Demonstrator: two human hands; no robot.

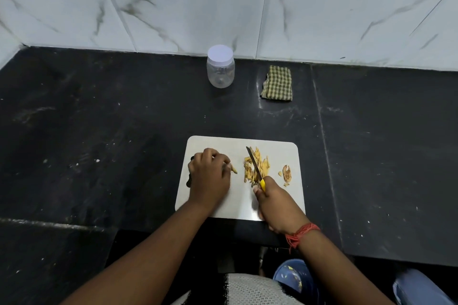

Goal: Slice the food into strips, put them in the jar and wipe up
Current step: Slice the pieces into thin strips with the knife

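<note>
Head view, layout: I look down on a dark surface (99, 131) with a white board (238, 203) in the near middle and a tiled wall behind.
Slicing: I judge it mostly done. A pile of yellow strips (256, 166) lies on the board's far middle, with the knife (255, 166) blade resting across it.
Right hand: my right hand (277, 203) grips the yellow knife handle, fingers wrapped round it, blade pointing away from me.
Left hand: my left hand (209, 176) sits on the board's left part, fingers curled down onto a small piece (233, 169) of food. I read this as a pinch on the last bit to be cut, though the fingertips are covered by the knuckles.
Scraps: a brownish peel or end (287, 173) lies apart on the board's right side.
Jar: the clear jar (220, 67) stands at the back by the wall, well apart from the board, white lid on and nothing visible inside. Filling has not begun.
Cloth: a checked cloth (277, 83) lies folded just right of the jar, untouched. Wiping is still to come.
Hard to make out: a dark shape at the board's left edge, beside my left hand, is mostly hidden and I cannot name it.
Cut off: how much uncut food remains under my left hand I cannot tell.
</note>
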